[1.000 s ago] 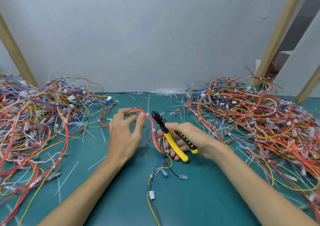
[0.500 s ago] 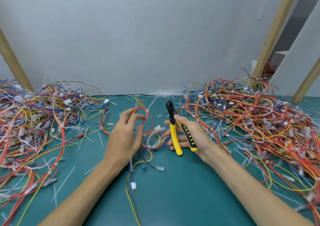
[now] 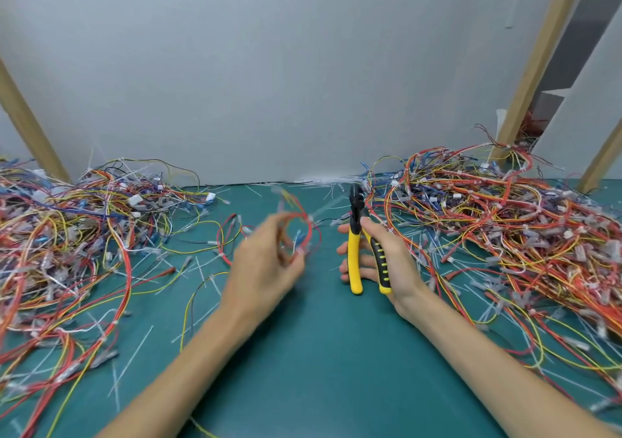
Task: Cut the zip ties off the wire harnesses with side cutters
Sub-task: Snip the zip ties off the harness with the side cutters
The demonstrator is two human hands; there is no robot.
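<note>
My right hand (image 3: 387, 262) grips the yellow-and-black side cutters (image 3: 357, 242) upright at the middle of the table, jaws pointing away from me. My left hand (image 3: 266, 266), blurred by motion, holds a small wire harness (image 3: 304, 227) of red, yellow and blue wires, bunched into a loop just left of the cutters. The cutter jaws are apart from the harness. I cannot make out a zip tie on the held harness.
A big tangle of harnesses (image 3: 498, 222) fills the right side of the green mat (image 3: 323, 353), and another tangle (image 3: 67, 242) covers the left. Cut white zip ties (image 3: 205, 276) lie scattered on the mat. A grey wall and wooden posts stand behind.
My left hand has gathered the harness up off the mat and swept it leftwards. My right hand has turned the cutters upright and drawn them away from the wires.
</note>
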